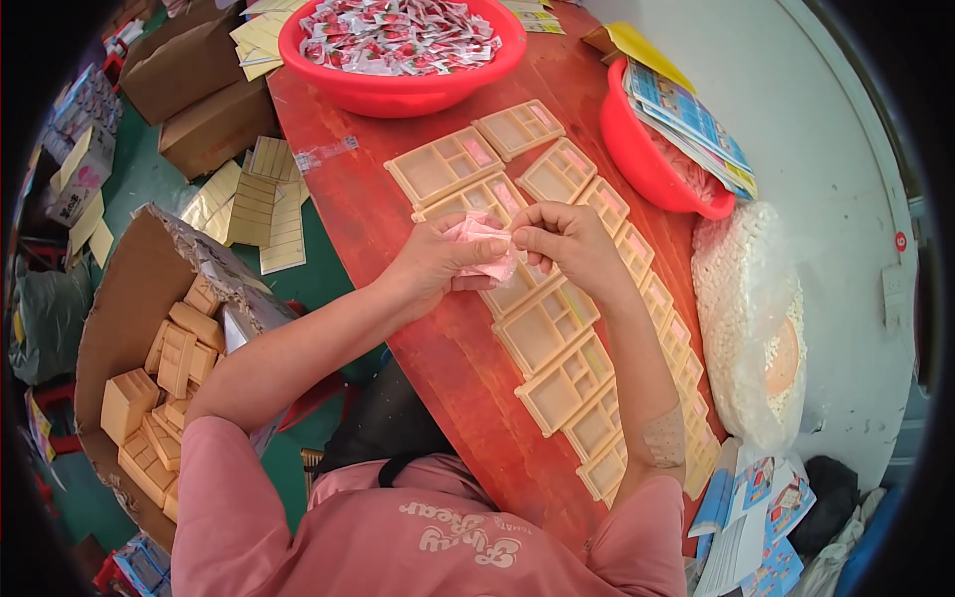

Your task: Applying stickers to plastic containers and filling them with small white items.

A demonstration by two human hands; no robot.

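Note:
My left hand (pixel 430 264) and my right hand (pixel 562 239) meet over the red table (pixel 398 209), both pinching a small bundle of pink sachets (pixel 479 242). Under them lie several tan plastic compartment trays (pixel 545 326), laid in rows from the table's far middle toward its near right edge. A few far trays (pixel 444 165) have a pink sachet in one compartment. A red basin (pixel 398 45) heaped with red-and-white wrapped sachets stands at the far end.
A second red basin (pixel 647 154) holding printed cards sits at the right. A clear bag of white pellets (pixel 746 318) lies on the white surface beside it. A cardboard box (pixel 149 368) of stacked tan trays stands on the floor at my left. Printed cards (pixel 751 507) lie near right.

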